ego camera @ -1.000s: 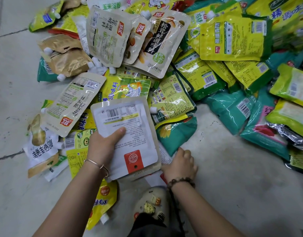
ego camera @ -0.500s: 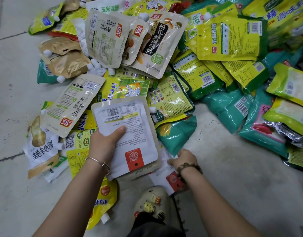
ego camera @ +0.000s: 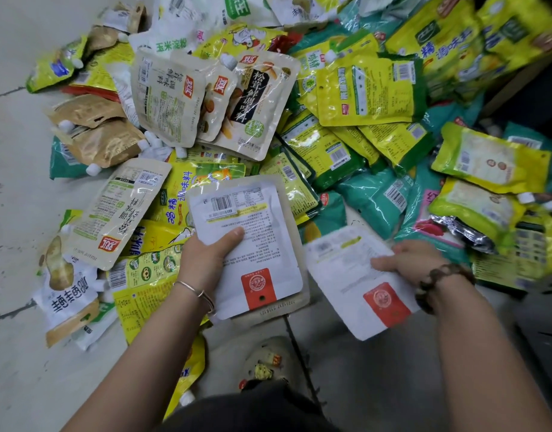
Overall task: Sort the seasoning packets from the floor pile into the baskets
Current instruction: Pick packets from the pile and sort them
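Observation:
My left hand [ego camera: 207, 258] grips a small stack of white seasoning packets [ego camera: 256, 232], back side up, with a barcode at the top and a red seal near the bottom. My right hand [ego camera: 415, 260] holds a matching white packet [ego camera: 349, 285] with a red seal, lifted off the floor just right of the stack and blurred by motion. Behind both hands spreads the floor pile of packets [ego camera: 299, 126]: yellow, green, teal, beige and gold pouches lying across one another. No basket is in view.
Pale tiled floor [ego camera: 15, 182] lies bare on the left and in front of the pile. My foot in a light clog [ego camera: 268, 360] stands between my arms. A dark edge of some object [ego camera: 524, 79] shows at the upper right.
My right hand pulled a white red-sealed packet out from under the left-hand stack and lifted it to the right. The left hand kept its stack almost still.

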